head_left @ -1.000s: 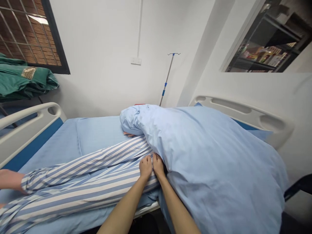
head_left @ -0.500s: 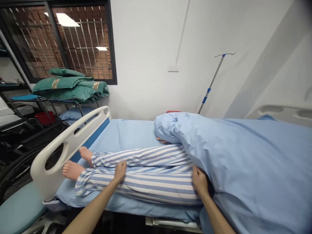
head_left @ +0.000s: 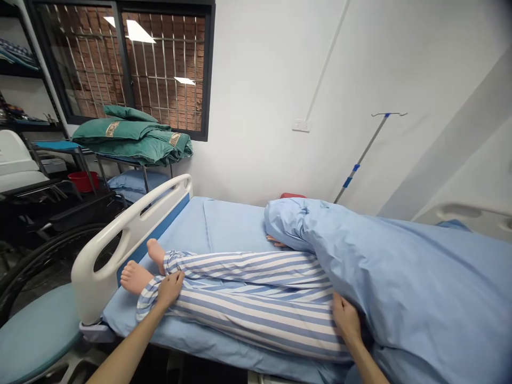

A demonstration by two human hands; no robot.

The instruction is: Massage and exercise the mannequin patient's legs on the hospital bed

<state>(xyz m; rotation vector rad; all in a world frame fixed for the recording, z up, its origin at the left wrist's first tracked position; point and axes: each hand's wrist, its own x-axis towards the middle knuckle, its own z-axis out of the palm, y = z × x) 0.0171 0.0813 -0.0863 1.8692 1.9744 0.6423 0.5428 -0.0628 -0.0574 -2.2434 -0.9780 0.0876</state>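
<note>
Head view, striped pants (head_left: pixel 256 314): on the lying body's legs, on the bed (head_left: pixel 236 218).
Left hand (head_left: pixel 170 288): on the pants near the ankle; a second ago it was beside the right hand.
Right hand (head_left: pixel 347 322): on the upper leg, by the blue quilt (head_left: pixel 384 266), as before.
Grip: fingers of both hands curled in; can't tell if they pinch cloth.
Feet (head_left: pixel 136 277): bare, both in full sight now.
Window (head_left: pixel 166 74): more shows than before.
</note>
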